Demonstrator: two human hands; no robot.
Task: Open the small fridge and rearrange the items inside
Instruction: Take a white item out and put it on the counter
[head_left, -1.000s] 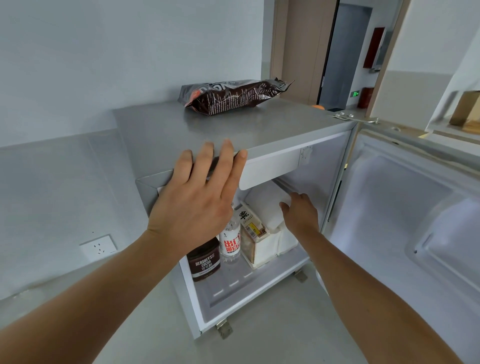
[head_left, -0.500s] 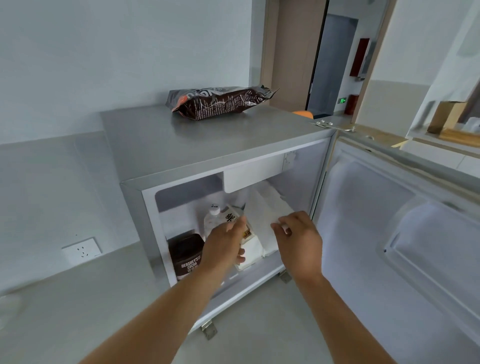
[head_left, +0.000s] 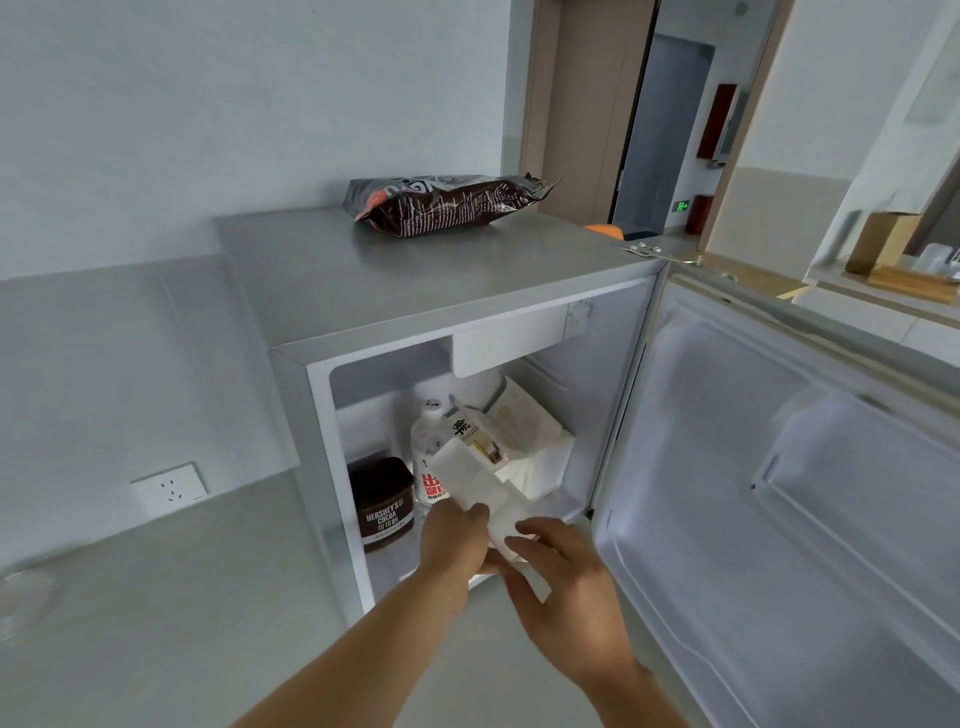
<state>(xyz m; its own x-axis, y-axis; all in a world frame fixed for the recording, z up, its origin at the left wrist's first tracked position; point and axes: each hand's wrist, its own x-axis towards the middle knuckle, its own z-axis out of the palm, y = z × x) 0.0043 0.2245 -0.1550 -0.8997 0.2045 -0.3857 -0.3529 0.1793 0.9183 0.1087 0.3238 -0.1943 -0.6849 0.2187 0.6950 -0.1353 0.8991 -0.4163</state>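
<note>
The small grey fridge (head_left: 415, 280) stands open, its door (head_left: 753, 467) swung out to the right. Inside stand a brown cocoa tub (head_left: 382, 501), a clear water bottle (head_left: 428, 447), a milk carton (head_left: 470, 428) and white packets (head_left: 540, 441) behind. My left hand (head_left: 454, 535) grips a white carton (head_left: 475, 480) at the fridge mouth, tilted with its top leaning back. My right hand (head_left: 561, 582) touches the carton's lower end from the right, fingers partly spread.
A dark snack bag (head_left: 447, 202) lies on top of the fridge. A wall socket (head_left: 169, 488) sits low on the left wall. A shelf with a wooden box (head_left: 883, 244) is at the far right, and a doorway (head_left: 660, 130) lies behind.
My left hand left the fridge top, went inside and took hold of the white carton. Both hands have drawn back toward the fridge opening with the carton tilting outward.
</note>
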